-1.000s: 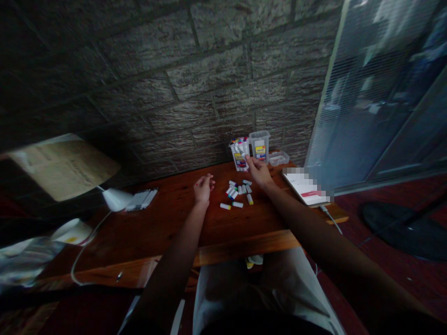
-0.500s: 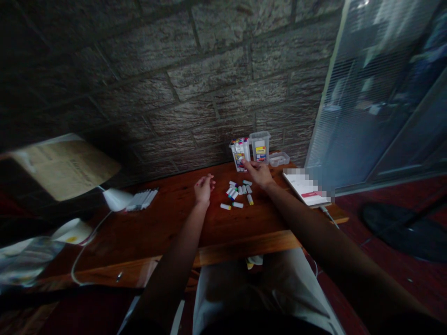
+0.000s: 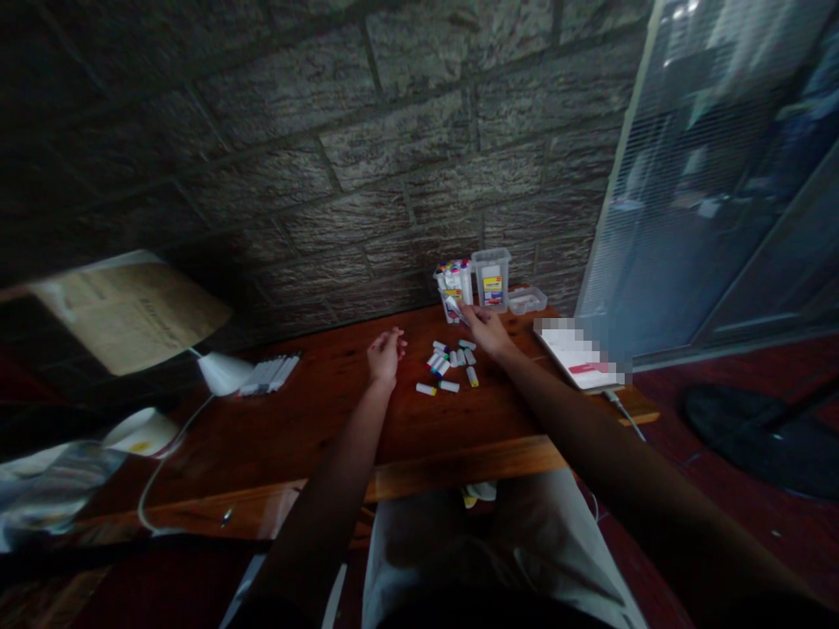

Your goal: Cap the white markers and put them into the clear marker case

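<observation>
My right hand [image 3: 488,330] pinches a white marker [image 3: 453,306], tilted up to the left, before a clear container full of markers [image 3: 454,278]. Coloured ends show at that container's top. Beside it stands a second clear container [image 3: 491,279] with a yellow and blue label. My left hand [image 3: 385,356] hovers over the table, left of a loose heap of marker caps [image 3: 443,368]. Its fingers are loosely curled and partly apart, with nothing visible in them. White caps with yellow, purple, green and blue ends lie scattered between my hands.
A row of white markers [image 3: 270,374] lies left on the wooden table [image 3: 315,428], by a lamp with a paper shade [image 3: 131,306]. A paper cup [image 3: 141,432] is farther left. A clear lid [image 3: 526,300] and a white box [image 3: 580,354] are right. A stone wall stands behind.
The marker in my right hand now shows more clearly, slanting up to the left. My left hand has hardly moved. The whole view has shifted slightly.
</observation>
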### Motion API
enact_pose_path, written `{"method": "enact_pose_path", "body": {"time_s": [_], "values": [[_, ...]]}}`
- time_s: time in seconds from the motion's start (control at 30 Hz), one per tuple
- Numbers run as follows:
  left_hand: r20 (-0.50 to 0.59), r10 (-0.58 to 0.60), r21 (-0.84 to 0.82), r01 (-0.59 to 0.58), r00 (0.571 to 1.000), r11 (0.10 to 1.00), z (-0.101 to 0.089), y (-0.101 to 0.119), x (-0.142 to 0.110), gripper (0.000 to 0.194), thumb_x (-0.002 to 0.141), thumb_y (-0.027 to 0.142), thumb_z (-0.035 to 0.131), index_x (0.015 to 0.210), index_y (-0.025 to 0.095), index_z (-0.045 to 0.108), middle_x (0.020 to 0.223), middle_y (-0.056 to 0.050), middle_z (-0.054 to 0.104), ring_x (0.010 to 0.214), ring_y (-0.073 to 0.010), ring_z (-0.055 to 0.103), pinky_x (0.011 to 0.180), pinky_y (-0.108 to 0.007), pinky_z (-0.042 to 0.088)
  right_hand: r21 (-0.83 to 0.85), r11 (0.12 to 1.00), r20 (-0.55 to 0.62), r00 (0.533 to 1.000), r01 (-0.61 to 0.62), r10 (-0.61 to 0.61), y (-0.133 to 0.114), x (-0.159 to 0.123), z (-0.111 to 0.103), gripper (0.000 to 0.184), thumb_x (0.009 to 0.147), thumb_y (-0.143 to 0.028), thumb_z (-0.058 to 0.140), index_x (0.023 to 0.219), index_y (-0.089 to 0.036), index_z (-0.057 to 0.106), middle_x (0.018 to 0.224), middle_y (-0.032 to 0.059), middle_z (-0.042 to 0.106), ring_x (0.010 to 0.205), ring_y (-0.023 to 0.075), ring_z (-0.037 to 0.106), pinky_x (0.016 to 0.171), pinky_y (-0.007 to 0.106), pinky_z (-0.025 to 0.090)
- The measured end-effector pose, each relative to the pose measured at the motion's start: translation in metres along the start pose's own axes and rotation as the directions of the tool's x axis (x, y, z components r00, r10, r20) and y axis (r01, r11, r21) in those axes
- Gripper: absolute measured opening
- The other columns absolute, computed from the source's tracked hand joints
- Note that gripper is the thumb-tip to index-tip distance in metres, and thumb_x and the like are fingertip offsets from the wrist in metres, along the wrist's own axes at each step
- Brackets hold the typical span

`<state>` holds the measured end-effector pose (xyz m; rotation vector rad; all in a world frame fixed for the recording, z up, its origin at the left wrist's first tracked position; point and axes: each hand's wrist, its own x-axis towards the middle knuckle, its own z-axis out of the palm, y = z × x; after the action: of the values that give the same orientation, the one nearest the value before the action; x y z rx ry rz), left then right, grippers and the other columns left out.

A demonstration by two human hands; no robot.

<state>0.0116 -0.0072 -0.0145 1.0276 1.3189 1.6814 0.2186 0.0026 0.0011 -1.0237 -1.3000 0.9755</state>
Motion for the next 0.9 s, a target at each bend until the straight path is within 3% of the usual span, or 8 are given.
{"method": "enact_pose_path", "body": {"time_s": [0.27, 0.5, 0.77, 0.9], "values": [[0.007, 0.005, -0.021, -0.004, 1.000, 1.000, -0.001, -0.001, 0.000, 0.033, 0.067, 0.045, 0.072, 0.076, 0.013, 0.067, 0.058, 0.001, 0.059, 0.043, -0.0042, 0.046, 0.041, -0.016, 0.030, -0.009, 0.999, -0.004, 0.999, 0.040, -0.040, 0.008, 0.006, -0.003, 0.039, 0.078, -0.055, 0.055, 0.080, -0.017, 0.064, 0.067, 0.0003, 0.059, 0.061, 0.0136, 0.050, 0.059, 0.026, 0.040], [-0.003, -0.004, 0.011, 0.004, 1.000, 1.000, 0.000, 0.000, -0.001, 0.035, 0.068, 0.047, 0.072, 0.076, 0.014, 0.068, 0.058, 0.001, 0.059, 0.043, -0.0047, 0.046, 0.043, -0.017, 0.031, -0.055, 0.991, -0.027, 0.992, 0.124, -0.125, 0.008, 0.009, -0.004, 0.032, 0.079, -0.040, 0.055, 0.097, -0.016, 0.065, 0.091, 0.0055, 0.068, 0.086, 0.0179, 0.059, 0.081, 0.029, 0.045], [-0.007, -0.005, -0.001, 0.005, 1.000, 1.000, -0.001, -0.004, 0.002, 0.032, 0.069, 0.046, 0.072, 0.076, 0.014, 0.068, 0.059, 0.000, 0.060, 0.044, -0.0046, 0.047, 0.043, -0.017, 0.032, 0.006, 1.000, -0.005, 1.000, 0.027, -0.027, 0.011, 0.007, -0.002, 0.038, 0.076, -0.047, 0.058, 0.100, -0.018, 0.063, 0.075, 0.0002, 0.063, 0.064, 0.0134, 0.053, 0.059, 0.025, 0.042], [0.007, 0.005, -0.016, -0.005, 1.000, 1.000, -0.001, -0.004, 0.002, 0.032, 0.069, 0.045, 0.072, 0.075, 0.014, 0.068, 0.057, 0.001, 0.059, 0.042, -0.0044, 0.046, 0.041, -0.017, 0.031, -0.028, 0.999, 0.014, 1.000, 0.025, -0.025, 0.012, 0.007, -0.002, 0.038, 0.077, -0.051, 0.056, 0.094, -0.018, 0.064, 0.071, -0.0003, 0.060, 0.062, 0.0130, 0.052, 0.056, 0.024, 0.040]]}}
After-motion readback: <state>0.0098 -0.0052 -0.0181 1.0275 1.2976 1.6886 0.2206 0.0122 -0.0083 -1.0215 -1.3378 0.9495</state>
